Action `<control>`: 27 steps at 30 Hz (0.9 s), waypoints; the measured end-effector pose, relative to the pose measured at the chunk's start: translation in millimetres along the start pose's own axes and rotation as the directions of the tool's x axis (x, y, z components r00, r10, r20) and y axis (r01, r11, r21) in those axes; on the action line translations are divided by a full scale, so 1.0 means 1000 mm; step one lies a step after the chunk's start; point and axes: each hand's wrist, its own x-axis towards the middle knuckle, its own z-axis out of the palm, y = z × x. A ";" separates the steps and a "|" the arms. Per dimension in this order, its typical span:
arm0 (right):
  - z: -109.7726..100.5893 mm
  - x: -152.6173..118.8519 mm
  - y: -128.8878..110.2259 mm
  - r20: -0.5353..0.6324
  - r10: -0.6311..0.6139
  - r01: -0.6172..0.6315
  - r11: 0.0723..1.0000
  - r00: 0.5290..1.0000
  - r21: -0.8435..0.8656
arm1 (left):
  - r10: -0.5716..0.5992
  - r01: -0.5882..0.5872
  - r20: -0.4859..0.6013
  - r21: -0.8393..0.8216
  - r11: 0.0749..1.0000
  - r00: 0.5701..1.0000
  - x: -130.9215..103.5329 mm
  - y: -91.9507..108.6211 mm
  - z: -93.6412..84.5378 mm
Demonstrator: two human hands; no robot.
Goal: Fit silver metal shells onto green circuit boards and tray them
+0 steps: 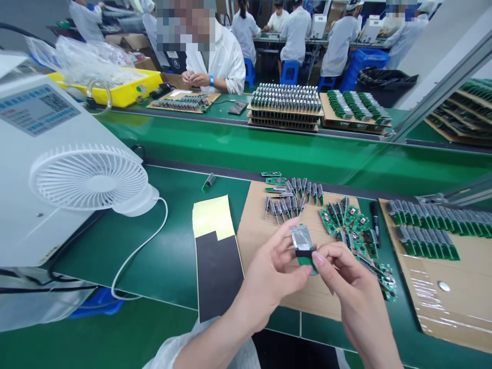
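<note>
A small green circuit board with a silver foil-like block on it is held above the cardboard sheet. Across the block's lower edge runs a black tape strip. My left hand grips the board from the left, thumb along its lower edge and fingers behind. My right hand is closed at the board's right side, its thumb pressing on the end of the strip; its other fingers curl behind and are partly hidden. Left of my hands lies a sheet of black tape on yellow backing.
Circuit boards lie on the cardboard. At right, another cardboard carries rows of boards and a silver disc. A black pen lies between. A white fan stands left; a co-worker sits opposite.
</note>
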 end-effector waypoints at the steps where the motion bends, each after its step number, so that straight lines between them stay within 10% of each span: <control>1: 0.000 0.000 0.001 0.001 0.014 -0.014 1.000 1.000 0.009 | 0.005 -0.005 -0.002 -0.001 1.000 1.000 0.000 0.000 0.000; 27: 0.000 -0.005 0.004 -0.015 0.063 -0.062 0.998 0.998 0.023 | 0.068 -0.068 -0.010 -0.061 0.996 0.998 -0.001 -0.003 0.000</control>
